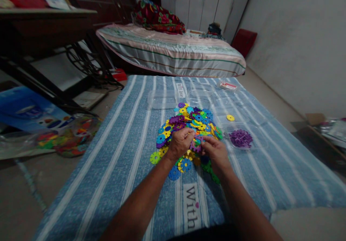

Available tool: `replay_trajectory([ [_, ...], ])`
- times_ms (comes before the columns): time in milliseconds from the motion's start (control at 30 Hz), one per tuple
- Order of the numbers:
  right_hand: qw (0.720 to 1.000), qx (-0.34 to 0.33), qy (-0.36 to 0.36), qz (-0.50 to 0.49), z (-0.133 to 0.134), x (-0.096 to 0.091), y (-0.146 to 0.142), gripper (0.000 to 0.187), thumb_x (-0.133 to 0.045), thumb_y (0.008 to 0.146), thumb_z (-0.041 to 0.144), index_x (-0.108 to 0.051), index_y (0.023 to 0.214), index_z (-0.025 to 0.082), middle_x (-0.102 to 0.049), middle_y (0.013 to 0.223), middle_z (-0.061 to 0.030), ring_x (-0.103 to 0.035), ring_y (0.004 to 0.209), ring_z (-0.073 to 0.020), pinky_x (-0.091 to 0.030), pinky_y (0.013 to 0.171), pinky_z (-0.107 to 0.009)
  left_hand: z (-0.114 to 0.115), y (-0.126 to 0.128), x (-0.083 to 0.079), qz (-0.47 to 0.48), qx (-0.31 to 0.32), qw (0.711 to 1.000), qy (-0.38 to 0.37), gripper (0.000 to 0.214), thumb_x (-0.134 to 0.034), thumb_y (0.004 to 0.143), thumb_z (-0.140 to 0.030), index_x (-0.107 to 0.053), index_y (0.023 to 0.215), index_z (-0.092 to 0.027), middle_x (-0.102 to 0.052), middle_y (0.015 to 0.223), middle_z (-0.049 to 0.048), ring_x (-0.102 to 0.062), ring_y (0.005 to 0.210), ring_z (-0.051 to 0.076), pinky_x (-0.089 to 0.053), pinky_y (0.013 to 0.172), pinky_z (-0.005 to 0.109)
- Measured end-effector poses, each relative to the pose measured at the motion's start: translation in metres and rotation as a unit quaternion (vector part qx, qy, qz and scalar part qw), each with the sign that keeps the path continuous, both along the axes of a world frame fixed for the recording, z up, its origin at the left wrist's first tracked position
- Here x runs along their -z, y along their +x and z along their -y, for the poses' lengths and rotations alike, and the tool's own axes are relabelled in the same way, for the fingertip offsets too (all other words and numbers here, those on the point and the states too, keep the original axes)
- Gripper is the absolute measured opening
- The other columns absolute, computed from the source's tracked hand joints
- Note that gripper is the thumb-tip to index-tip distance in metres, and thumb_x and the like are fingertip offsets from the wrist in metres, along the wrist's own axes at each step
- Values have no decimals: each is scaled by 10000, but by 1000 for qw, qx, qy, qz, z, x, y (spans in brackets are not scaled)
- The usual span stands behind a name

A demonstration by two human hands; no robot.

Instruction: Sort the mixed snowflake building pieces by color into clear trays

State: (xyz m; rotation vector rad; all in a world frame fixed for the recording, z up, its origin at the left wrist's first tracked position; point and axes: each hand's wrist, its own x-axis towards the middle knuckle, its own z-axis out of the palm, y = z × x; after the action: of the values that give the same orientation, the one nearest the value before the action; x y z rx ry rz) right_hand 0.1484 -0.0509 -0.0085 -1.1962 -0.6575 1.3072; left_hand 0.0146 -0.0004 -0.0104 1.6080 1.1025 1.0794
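Observation:
Both hands meet over a heap of colourful notched plastic discs (185,164) in blue, yellow, green, orange and purple. My left hand (180,143) is closed in a pinch at the heap's middle. Facing it, my right hand (215,152) has its thumb and fingers pinched together. A purple notched plastic piece (196,148) shows between the two hands, at the fingertips; its exact outline is partly hidden by the fingers and blends with the discs behind. To the right, a clear plastic container (261,142) holds small purple pieces (240,138).
Clear containers (163,99) stand behind the heap; a yellow disc (230,117) lies in one at right. A small box with red contents (227,85) sits at the far right corner. Striped cloth (119,140) covers the table. Beyond stands a bed (173,55); left, a sewing-machine table (48,13).

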Motion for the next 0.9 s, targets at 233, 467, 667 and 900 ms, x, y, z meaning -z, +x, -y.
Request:
replay_trajectory([
  [233,999,-4,-18,-32,1,-2,3,325,-800,545,329,-734,806,148,-664,606,-3,-542,492,-115,-421,458,-226,-2,0,1,12,0,1000,-28,233,-538,822,-365,-696,810,-194,-640,564,-12,-617,584,162,-470,562,245],
  [467,999,-8,-30,-41,2,0,7,341,-815,564,341,-740,835,149,-682,628,-15,-570,497,-134,-472,476,-257,-1,0,-2,10,-6,1000,-14,221,-552,798,-344,-713,789,-194,-691,704,4,-638,705,169,-481,650,246],
  [667,995,-25,-50,-85,2,2,11,343,-822,576,331,-729,846,141,-700,663,-40,-598,486,-152,-488,463,-276,-1,1,-1,35,15,998,-58,235,-547,794,-370,-692,759,-188,-636,584,-8,-604,611,165,-457,576,247],
  [900,993,-36,-40,-108,3,3,11,290,-793,628,293,-727,867,143,-721,714,-61,-611,496,-157,-493,448,-270,-1,1,-1,37,16,997,-72,249,-573,785,-386,-703,760,-176,-654,616,-1,-601,609,159,-455,575,244],
])
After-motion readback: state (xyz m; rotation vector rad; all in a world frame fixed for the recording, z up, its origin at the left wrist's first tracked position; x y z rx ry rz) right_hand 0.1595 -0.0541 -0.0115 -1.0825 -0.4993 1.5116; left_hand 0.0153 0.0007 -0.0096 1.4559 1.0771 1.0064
